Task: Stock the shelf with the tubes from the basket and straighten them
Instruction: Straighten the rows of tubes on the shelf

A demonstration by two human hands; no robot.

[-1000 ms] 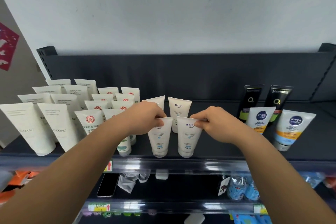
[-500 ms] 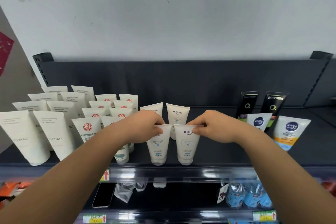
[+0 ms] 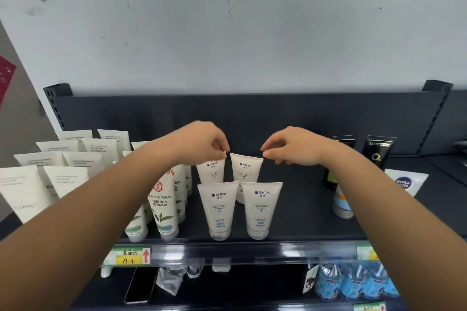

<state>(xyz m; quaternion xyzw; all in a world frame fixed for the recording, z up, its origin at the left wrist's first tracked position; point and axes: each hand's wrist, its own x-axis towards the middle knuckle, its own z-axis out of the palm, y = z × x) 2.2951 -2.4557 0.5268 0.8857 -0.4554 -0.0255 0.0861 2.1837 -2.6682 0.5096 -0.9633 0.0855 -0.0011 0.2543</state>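
Note:
Four white Manting tubes stand cap-down in two rows on the dark shelf (image 3: 305, 212). The front left tube (image 3: 219, 209) and front right tube (image 3: 261, 209) stand free near the shelf edge. Behind them, my left hand (image 3: 202, 141) pinches the top corner of the back left tube (image 3: 212, 169). My right hand (image 3: 293, 146) pinches the top right corner of the back right tube (image 3: 246, 168). No basket is in view.
Several white Floral tubes (image 3: 22, 189) and green-leaf tubes (image 3: 163, 204) crowd the shelf's left. Black tubes (image 3: 377, 151) and a Nivea tube (image 3: 406, 184) stand at the right. A price rail (image 3: 252, 251) fronts the shelf. On the shelf below lie a phone (image 3: 141, 285) and blue packs (image 3: 353, 283).
Both hands have let go of the front pair of tubes and moved back and up to the tops of the rear pair. The camera has tilted slightly.

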